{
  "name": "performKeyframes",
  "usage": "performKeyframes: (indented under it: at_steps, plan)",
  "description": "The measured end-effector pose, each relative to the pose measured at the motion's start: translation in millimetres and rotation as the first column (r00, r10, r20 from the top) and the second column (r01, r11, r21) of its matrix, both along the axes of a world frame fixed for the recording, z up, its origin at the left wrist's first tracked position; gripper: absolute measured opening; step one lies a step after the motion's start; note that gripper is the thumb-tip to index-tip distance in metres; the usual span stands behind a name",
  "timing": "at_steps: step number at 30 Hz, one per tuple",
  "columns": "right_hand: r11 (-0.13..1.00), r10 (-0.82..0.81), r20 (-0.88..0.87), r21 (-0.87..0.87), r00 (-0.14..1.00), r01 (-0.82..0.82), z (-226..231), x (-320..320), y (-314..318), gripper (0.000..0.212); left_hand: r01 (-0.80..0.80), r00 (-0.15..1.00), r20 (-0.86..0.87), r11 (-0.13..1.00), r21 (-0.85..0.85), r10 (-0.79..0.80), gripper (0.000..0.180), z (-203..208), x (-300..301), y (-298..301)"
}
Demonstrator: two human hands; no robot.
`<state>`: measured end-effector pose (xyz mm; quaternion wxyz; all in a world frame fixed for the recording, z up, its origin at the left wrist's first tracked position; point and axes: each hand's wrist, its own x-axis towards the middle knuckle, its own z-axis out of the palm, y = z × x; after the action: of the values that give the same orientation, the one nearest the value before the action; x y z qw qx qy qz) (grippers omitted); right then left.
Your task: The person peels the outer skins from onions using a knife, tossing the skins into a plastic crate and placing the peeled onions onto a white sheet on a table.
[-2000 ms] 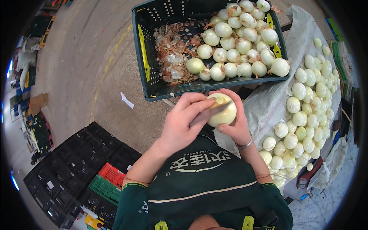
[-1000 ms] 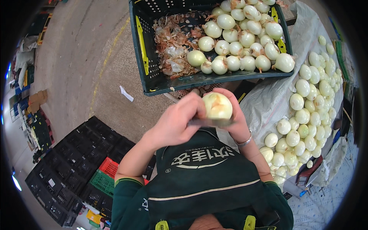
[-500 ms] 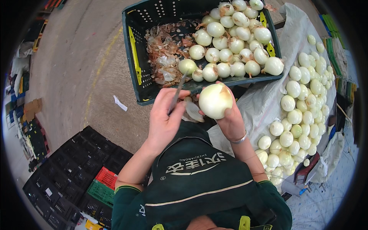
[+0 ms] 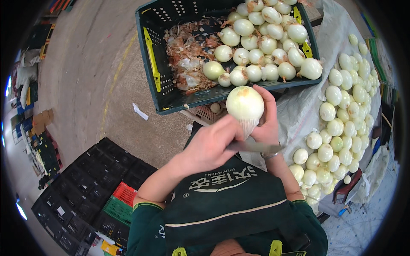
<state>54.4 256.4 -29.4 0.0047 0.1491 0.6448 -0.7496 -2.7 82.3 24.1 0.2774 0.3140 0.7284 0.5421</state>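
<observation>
My right hand (image 4: 267, 121) is wrapped round a large pale onion (image 4: 244, 102) from its right side, in front of my chest. My left hand (image 4: 213, 143) grips a knife (image 4: 256, 147), whose blade sticks out to the right, below the onion and close to my right wrist. Between the left fingers and the onion's lower side stretches a thin whitish strip of onion skin (image 4: 249, 126). The left fingertips are partly hidden and somewhat blurred. Beyond both hands stands a dark green crate (image 4: 205, 97) with yellow handles, holding peeled onions (image 4: 268, 44) and brown peelings (image 4: 188, 53).
To the right, many peeled onions (image 4: 337, 128) lie on a whitish plastic sheet (image 4: 294, 109). A pink basket (image 4: 205, 113) shows under the crate's near edge. Black crates (image 4: 81, 192) stand at lower left beside red (image 4: 125, 194) and green crates (image 4: 117, 210). A white scrap (image 4: 140, 112) lies on the floor.
My left hand has moved down and right to the onion's underside, and the knife now points right instead of up. The onion has turned, and a strip of skin hangs from it.
</observation>
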Motion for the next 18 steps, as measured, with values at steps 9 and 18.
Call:
performKeyframes:
  at_steps: [9, 18]
  plan:
    - [0.718, 0.238, 0.024, -0.678, 0.971, -0.159, -3, 1, 5, 0.085, -0.271, 0.933, 0.285, 0.949, 0.16, 0.219, 0.014, -8, 6, -10]
    - [0.091, 0.012, 0.353, -0.932, 0.936, 0.35, -27, -15, 10, 0.068, -0.17, 0.674, 0.727, 0.985, -0.015, 0.127, 0.02, -13, 9, -77]
